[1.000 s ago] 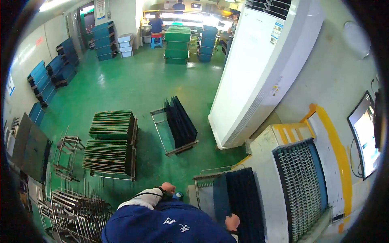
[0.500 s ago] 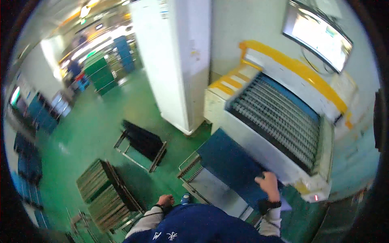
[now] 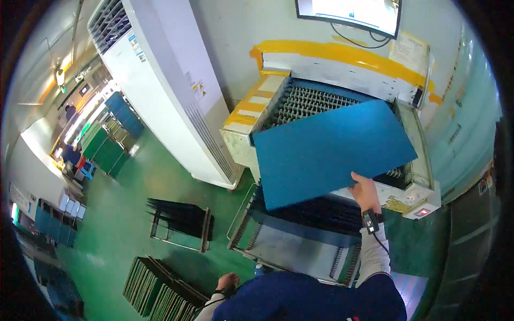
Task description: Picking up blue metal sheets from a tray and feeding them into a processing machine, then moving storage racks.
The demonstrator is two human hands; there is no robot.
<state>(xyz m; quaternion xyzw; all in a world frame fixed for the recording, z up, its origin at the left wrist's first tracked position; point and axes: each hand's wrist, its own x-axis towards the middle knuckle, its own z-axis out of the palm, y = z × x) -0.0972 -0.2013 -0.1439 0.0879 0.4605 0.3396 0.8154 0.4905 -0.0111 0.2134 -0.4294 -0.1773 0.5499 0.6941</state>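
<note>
My right hand [image 3: 366, 193] grips a flat blue board [image 3: 334, 150] by its near right edge, thumb on top. The board is tilted and covers part of the roller conveyor bed [image 3: 316, 101] of a white machine with yellow tape; whether it touches the rollers I cannot tell. Below it, a slotted rack [image 3: 292, 246] holds several dark boards [image 3: 321, 214] standing on edge. My left hand [image 3: 228, 281] hangs low by my body, fingers curled in, with nothing seen in it. It is nearest to the stacked boards [image 3: 160, 289] on the floor.
A tall white air conditioner [image 3: 171, 101] stands left of the machine. On the green floor sits another rack of dark boards [image 3: 182, 222]. A screen [image 3: 350, 13] is on the wall above. Green and blue stacks [image 3: 101, 147] and people at work [image 3: 72, 152] are far left.
My right hand has risen from the rack with the blue board, bringing it up over the rollers. The view has turned right. My left hand stays low and curled.
</note>
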